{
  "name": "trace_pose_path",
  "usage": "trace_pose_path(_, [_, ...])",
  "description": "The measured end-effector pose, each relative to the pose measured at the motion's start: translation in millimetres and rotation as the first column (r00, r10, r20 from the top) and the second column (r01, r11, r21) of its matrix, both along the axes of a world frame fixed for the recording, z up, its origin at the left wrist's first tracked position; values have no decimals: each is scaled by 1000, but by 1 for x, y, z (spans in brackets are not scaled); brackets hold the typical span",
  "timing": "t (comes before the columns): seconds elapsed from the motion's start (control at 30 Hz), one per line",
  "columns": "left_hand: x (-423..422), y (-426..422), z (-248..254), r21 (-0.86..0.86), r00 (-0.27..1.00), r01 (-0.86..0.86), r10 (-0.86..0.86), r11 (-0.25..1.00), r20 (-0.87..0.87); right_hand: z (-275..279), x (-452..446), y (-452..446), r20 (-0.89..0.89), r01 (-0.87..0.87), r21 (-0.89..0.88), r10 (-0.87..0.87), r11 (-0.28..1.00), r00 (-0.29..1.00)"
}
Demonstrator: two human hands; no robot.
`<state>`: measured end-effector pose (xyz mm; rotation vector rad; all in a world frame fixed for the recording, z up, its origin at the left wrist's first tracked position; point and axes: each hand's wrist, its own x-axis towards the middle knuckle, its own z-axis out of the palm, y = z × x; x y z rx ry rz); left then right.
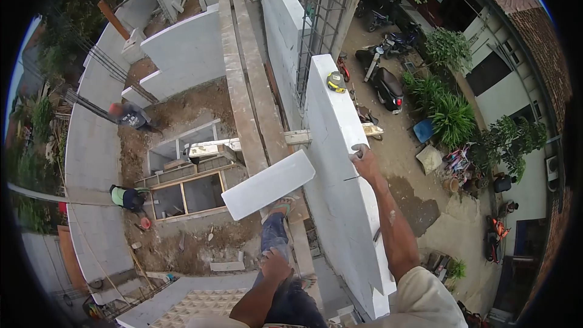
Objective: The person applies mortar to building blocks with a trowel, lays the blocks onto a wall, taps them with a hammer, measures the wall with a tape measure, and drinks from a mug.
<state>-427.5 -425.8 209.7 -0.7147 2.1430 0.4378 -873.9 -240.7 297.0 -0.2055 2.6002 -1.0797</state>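
My right hand (365, 163) is at the top edge of a white block wall (340, 127), its fingers curled together. Whatever may be in those fingers is too small to make out. Just below it, a thin dark rod (351, 178) sticks out from the wall's face. My left hand (276, 265) rests closed on my bent leg, with nothing visible in it. Ahead of my foot, a loose white block (268, 186) lies tilted across the scaffold planks (246, 85). A yellow and black tape measure (336, 82) sits on the wall top, beyond my right hand.
A steel rebar column (322, 18) rises at the wall's far end. Far below on the left, two people (132, 116) work near wooden-framed openings (188, 194). Parked motorbikes (388, 88) and plants line the yard at right. The planks are narrow, with a drop beside them.
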Motion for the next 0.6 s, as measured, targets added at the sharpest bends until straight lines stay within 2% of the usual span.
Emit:
trace_pose_path(0.13, [-25, -5, 13, -15, 999, 30, -30, 999, 13, -9, -114, -53, -86, 26, 28, -24, 999, 996])
trace_pose_path(0.27, [-33, -10, 6, -78, 999, 44, -45, 996, -11, -41, -203, -97, -350, 16, 147, 37, 989, 936])
trace_pose_path(0.3, [-37, -11, 5, -82, 999, 52, -53, 995, -10, -63, -227, -102, -433, 17, 229, 86, 973, 897])
trace_pose_path(0.43, [-52, -18, 8, -80, 997, 77, -79, 994, -19, -47, -251, -144, -332, 111, 321, 2, 941, 943])
trace_pose_path(0.6, [-60, -23, 11, -104, 990, 107, -116, 989, -82, -64, -268, -160, -252, 39, 434, 79, 900, 965])
